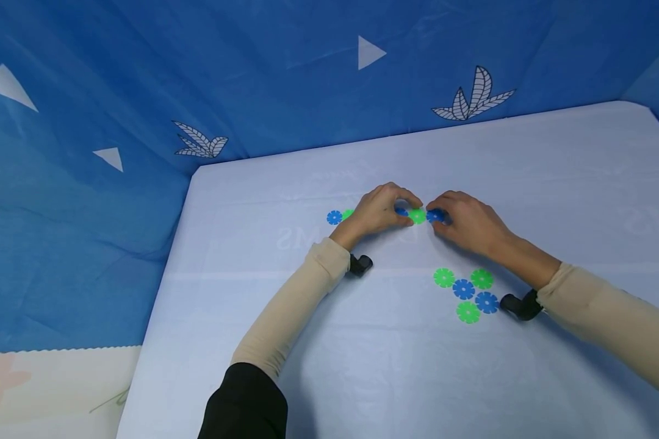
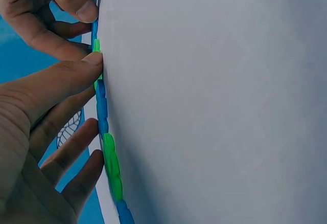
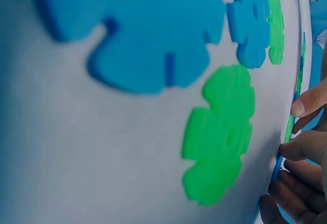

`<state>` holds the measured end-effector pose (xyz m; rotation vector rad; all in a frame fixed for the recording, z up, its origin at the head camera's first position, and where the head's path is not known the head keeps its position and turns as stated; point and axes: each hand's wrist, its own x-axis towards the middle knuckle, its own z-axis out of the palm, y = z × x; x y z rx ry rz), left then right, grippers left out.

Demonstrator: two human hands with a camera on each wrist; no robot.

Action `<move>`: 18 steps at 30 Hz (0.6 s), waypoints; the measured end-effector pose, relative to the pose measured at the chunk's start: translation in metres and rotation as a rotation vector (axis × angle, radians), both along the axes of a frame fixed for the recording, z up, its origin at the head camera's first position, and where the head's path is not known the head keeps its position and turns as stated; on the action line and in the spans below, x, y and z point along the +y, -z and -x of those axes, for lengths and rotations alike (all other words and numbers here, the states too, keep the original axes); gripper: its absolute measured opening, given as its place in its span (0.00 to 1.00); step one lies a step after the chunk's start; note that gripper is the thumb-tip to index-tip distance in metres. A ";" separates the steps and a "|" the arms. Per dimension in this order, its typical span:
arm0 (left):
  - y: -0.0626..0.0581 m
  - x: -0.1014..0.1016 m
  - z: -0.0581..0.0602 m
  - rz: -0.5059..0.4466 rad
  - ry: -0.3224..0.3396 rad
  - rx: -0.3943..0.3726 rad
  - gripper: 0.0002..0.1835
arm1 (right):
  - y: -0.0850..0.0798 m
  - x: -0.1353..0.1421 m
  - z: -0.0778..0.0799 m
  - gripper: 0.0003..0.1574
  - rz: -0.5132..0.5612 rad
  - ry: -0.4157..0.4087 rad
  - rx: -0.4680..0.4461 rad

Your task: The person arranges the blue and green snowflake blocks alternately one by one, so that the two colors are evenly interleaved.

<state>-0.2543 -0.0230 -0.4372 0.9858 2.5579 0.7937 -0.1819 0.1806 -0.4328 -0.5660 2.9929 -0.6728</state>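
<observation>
A row of flat, notched flower-shaped discs lies across the table, alternating blue and green. Near its right end, my left hand (image 1: 378,210) pinches a green disc (image 1: 417,216) between thumb and finger. Just beside it, my right hand (image 1: 467,223) holds a blue disc (image 1: 434,216) by thumb and fingertips, against the green one's edge; whether their notches interlock cannot be made out. A blue disc (image 1: 334,217) marks the row's left end, while my left hand covers the middle. In the left wrist view, a green disc (image 2: 112,168) runs edge-on below the left fingers.
Closer to the person, loose discs lie flat in a group, among them a green disc (image 1: 468,313) and a blue disc (image 1: 487,302). The right wrist's black camera (image 1: 522,306) hangs beside them. A blue curtain (image 1: 307,73) stands behind the white table (image 1: 241,244).
</observation>
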 end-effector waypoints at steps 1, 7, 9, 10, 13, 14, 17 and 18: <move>0.000 0.000 0.000 0.002 0.000 0.000 0.18 | 0.000 0.000 0.000 0.22 -0.002 0.001 0.000; -0.001 0.000 0.000 0.005 -0.009 -0.003 0.19 | 0.001 0.000 0.001 0.23 -0.012 0.012 -0.004; -0.001 0.001 0.000 0.010 -0.011 -0.006 0.19 | 0.001 0.000 0.001 0.23 -0.009 0.010 -0.009; -0.001 0.001 -0.001 0.011 -0.011 -0.008 0.19 | 0.001 0.001 0.001 0.23 -0.008 0.009 -0.011; 0.000 0.001 -0.001 0.017 -0.011 -0.008 0.19 | 0.002 0.002 0.000 0.23 -0.006 0.010 -0.007; -0.001 0.001 -0.001 0.015 -0.012 -0.006 0.18 | 0.003 0.002 0.000 0.23 -0.006 0.010 -0.004; -0.001 0.001 -0.001 0.013 -0.016 -0.002 0.18 | 0.002 0.002 0.000 0.23 -0.002 0.007 0.005; -0.001 0.001 -0.001 0.014 -0.017 -0.001 0.18 | 0.002 0.002 0.000 0.23 0.000 0.006 0.004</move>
